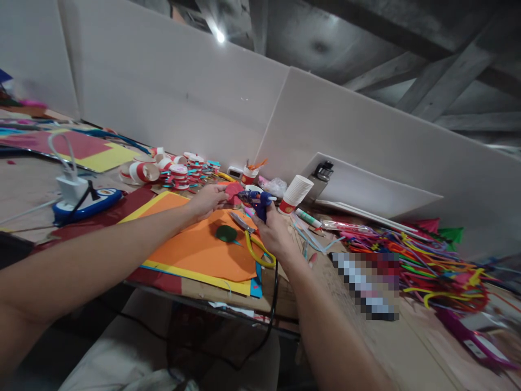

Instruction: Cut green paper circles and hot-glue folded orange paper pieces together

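Note:
My left hand (210, 201) pinches a small red piece (234, 193) above the table's middle. Wrapped round the handle of a dark blue glue gun (260, 202), my right hand (273, 231) holds it with the nozzle pointing left, close to the red piece. Whether nozzle and piece touch is too small to tell. Below both hands lie orange sheets (195, 250) over yellow and blue ones. A dark green disc (226, 233) rests on the orange, beside yellow-handled scissors (256, 251). A black cord hangs from the glue gun over the table's front edge.
Behind my hands stand stacked paper cups (296, 194) and a red cup (249, 175) holding orange pieces. Red-and-white cup pieces (179, 176) lie at the back left. A blue power strip (87, 206) is at left, colourful pipe cleaners (439, 271) at right. White panels (183, 87) rise behind.

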{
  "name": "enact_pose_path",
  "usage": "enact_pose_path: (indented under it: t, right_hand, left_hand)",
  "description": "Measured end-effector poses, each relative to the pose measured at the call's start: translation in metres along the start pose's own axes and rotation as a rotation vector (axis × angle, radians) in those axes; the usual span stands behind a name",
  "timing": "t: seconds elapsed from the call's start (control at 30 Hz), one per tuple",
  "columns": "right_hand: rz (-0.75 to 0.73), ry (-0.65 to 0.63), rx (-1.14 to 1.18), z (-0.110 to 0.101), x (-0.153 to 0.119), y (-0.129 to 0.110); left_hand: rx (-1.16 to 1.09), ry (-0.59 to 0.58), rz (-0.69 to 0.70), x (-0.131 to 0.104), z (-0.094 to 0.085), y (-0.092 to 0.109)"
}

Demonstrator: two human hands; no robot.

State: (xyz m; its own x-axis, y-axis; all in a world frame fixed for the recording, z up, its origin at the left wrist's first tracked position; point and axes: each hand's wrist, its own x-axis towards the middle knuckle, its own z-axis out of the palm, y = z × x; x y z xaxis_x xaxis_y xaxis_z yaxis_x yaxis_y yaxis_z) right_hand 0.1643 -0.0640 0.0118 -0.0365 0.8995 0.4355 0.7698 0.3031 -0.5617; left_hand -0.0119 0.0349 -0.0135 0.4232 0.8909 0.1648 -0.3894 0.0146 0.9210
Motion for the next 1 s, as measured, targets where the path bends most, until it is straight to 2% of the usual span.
enact_pose_path:
  t: [0.17, 0.27, 0.37, 0.43, 0.53, 0.63, 0.77, 1.0]
  right_hand:
    - [0.041, 0.025, -0.017, 0.000, 0.001, -0.002]
    - [0.087, 0.037, -0.068, -0.003, 0.000, -0.004]
    - [0.040, 0.014, -0.027, 0.001, -0.001, -0.003]
    - [-0.004, -0.003, 0.013, 0.005, -0.001, -0.001]
    - [-0.032, 0.008, 0.039, 0.009, 0.000, 0.002]
    - [0.004, 0.049, 0.060, 0.009, 0.000, 0.002]
    - [0.059, 0.072, 0.048, 0.006, -0.002, -0.002]
    - [0.047, 0.082, 0.041, 0.007, -0.003, -0.007]
  left_hand:
    - [0.012, -0.052, -0.039, -0.002, 0.003, -0.002]
    - [-0.010, -0.028, -0.005, -0.001, 0.003, 0.000]
    - [-0.035, 0.006, 0.044, 0.000, 0.002, 0.004]
    - [-0.033, -0.013, 0.053, -0.001, 0.002, 0.005]
    - [-0.022, -0.063, 0.018, -0.002, 0.003, 0.002]
    - [-0.019, -0.080, -0.007, -0.002, 0.003, -0.002]
    - [-0.023, -0.063, 0.035, 0.000, 0.000, -0.002]
    - [-0.033, -0.021, 0.098, 0.001, 0.000, 0.002]
